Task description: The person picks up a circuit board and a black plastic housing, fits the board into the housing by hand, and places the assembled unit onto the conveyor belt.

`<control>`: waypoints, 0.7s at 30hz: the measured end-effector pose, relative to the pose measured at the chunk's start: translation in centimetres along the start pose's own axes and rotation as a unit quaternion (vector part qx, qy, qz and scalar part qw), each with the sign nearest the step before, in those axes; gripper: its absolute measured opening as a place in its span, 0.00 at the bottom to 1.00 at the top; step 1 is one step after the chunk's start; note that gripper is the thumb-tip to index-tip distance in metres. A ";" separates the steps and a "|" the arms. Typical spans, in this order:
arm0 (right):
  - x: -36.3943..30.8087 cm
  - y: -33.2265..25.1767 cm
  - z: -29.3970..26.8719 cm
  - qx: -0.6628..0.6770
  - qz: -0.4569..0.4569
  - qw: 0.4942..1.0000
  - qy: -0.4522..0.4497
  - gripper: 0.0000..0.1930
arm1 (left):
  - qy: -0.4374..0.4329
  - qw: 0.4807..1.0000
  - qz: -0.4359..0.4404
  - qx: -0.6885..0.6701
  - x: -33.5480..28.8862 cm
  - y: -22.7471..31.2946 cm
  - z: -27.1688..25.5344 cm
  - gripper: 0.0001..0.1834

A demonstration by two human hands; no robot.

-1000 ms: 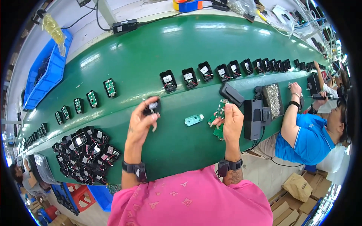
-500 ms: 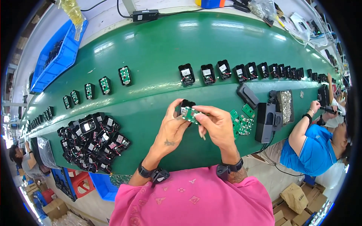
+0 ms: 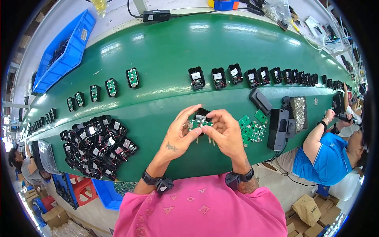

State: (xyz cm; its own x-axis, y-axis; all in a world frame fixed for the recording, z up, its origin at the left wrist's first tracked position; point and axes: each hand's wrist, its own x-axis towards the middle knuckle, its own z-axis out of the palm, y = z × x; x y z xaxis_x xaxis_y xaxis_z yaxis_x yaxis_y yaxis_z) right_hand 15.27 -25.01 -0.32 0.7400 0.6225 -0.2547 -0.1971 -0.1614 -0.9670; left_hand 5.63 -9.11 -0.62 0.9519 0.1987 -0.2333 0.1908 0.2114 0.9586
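In front of me, a small green circuit board [image 3: 196, 125] lies across the near end of an open black plastic case [image 3: 202, 112]. My left hand [image 3: 178, 135] curls round the case's left side, its thumb on the board. From the other side my right hand [image 3: 227, 133] closes in, thumb on the board's lower edge and fingers along the case. The inside of the case is mostly hidden by the board and fingers. Loose green circuit boards [image 3: 254, 130] lie to the right of my right hand. Left of my hands is a heap of black cases [image 3: 96, 148].
Black cases with white parts [image 3: 218, 78] line the bench's raised strip at right; board-fitted cases [image 3: 111, 87] line it at left. A grey-black powered device [image 3: 278, 128] stands beside a tray of small metal parts [image 3: 300, 112]. A co-worker in blue [image 3: 327, 158] sits at right. A blue bin [image 3: 63, 55] stands at far left.
The circuit board has turned level and come down against the near end of the case. My right hand has shifted from pinching it above to cupping the case's right side.
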 end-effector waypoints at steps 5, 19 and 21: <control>0.3 0.4 0.0 -0.204 -0.221 0.952 0.056 0.13 | 0.026 0.996 0.001 -0.087 0.3 -0.1 0.5 0.33; -0.2 0.8 1.9 -0.231 -0.269 0.920 0.163 0.03 | 0.119 0.987 0.016 -0.110 0.1 0.5 2.4 0.32; -0.1 -0.1 1.9 -0.250 -0.291 0.912 0.149 0.03 | 0.175 0.983 0.059 -0.002 -0.1 0.4 2.4 0.32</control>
State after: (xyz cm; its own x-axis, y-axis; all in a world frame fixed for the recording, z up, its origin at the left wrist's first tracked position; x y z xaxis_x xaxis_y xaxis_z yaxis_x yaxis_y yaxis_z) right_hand 13.97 -23.63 -0.18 0.7819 0.4912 0.3838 0.5468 -0.2449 -0.8007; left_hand 6.15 -11.38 0.17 0.8268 0.5385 -0.1626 0.0815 0.1714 0.9818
